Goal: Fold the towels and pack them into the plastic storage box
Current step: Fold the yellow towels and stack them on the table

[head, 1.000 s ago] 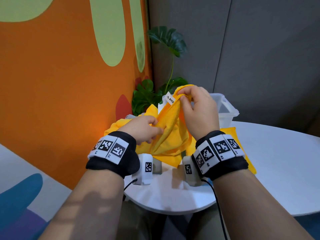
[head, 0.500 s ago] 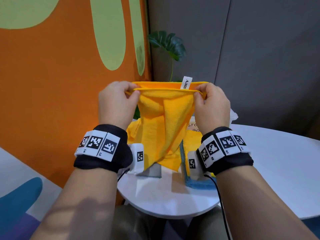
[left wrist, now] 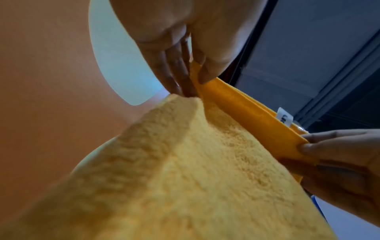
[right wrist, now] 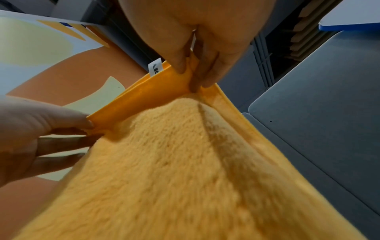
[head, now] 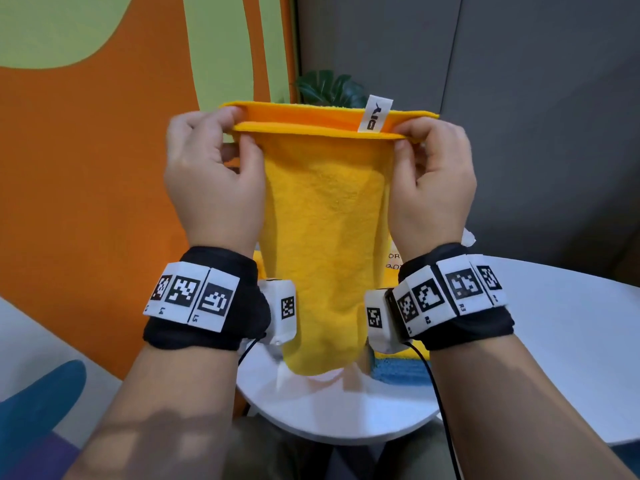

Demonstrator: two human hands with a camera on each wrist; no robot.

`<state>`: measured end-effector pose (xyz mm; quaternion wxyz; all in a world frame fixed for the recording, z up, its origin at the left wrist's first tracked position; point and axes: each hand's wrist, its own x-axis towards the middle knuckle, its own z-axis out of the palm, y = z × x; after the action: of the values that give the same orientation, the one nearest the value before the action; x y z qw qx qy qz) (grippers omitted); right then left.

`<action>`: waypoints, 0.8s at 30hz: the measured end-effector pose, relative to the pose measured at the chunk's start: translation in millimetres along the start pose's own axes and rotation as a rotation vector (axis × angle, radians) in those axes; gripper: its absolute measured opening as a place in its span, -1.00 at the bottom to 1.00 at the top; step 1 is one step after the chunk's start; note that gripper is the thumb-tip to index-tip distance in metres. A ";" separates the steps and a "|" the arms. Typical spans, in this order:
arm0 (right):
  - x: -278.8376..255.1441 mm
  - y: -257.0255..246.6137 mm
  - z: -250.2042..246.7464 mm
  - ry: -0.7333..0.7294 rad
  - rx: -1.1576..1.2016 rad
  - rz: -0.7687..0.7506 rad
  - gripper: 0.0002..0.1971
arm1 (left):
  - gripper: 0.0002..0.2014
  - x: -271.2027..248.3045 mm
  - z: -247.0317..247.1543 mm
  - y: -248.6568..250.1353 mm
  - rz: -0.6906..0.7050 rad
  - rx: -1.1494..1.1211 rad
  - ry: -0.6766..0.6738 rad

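Observation:
A yellow towel (head: 325, 237) hangs doubled in the air above the white round table (head: 554, 341). Its top hem is stretched level, with a white label (head: 375, 114) near the right end. My left hand (head: 211, 178) pinches the left corner of the hem and my right hand (head: 433, 178) pinches the right corner. The left wrist view shows the left fingers (left wrist: 176, 71) and thumb clamped on the towel (left wrist: 195, 170). The right wrist view shows the same pinch on the towel (right wrist: 185, 162) at its right corner. The plastic storage box (head: 467, 237) is almost wholly hidden behind my right wrist.
Another yellow towel and a blue one (head: 394, 370) lie on the table beneath the hanging towel. A green plant (head: 329, 86) stands behind. An orange and green wall (head: 104, 133) runs along the left, grey panels on the right.
A second ago both hands were bunched in the towel low over the table. Since then they have lifted it, moved apart and pulled the top hem taut and higher.

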<state>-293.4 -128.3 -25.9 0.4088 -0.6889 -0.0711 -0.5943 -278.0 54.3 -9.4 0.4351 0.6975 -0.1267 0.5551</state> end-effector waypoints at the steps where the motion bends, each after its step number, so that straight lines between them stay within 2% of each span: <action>1: -0.5 0.8 0.2 -0.020 -0.014 0.014 -0.86 | -0.76 0.0 -0.7 -0.9 -0.008 0.021 -0.010; 7: -10.7 11.7 -2.0 -0.246 -0.155 0.219 -0.87 | -0.82 -7.2 -0.7 -17.3 -0.200 0.180 -0.189; 10: -18.9 16.1 -0.3 -0.314 -0.173 0.309 -0.90 | -0.83 -12.7 -0.1 -25.4 -0.300 0.261 -0.281; 15: -28.4 21.4 3.7 -0.430 -0.149 0.381 -0.94 | -0.82 -22.5 3.7 -32.4 -0.400 0.364 -0.490; 18: -32.9 22.6 7.2 -0.488 -0.114 0.365 -0.88 | -0.77 -29.3 9.4 -23.5 -0.348 0.318 -0.583; 21: -37.3 21.8 9.8 -0.538 -0.080 0.338 -0.72 | -0.78 -33.1 16.6 -15.0 -0.188 0.194 -0.693; 24: -38.4 22.5 11.1 -0.622 -0.055 0.343 -0.76 | -0.82 -37.2 22.0 -11.0 -0.089 0.120 -0.776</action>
<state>-282.7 -121.0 -69.9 0.4425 -0.8497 -0.0594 -0.2806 -269.2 33.0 -47.6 0.3370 0.8844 -0.2190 0.2373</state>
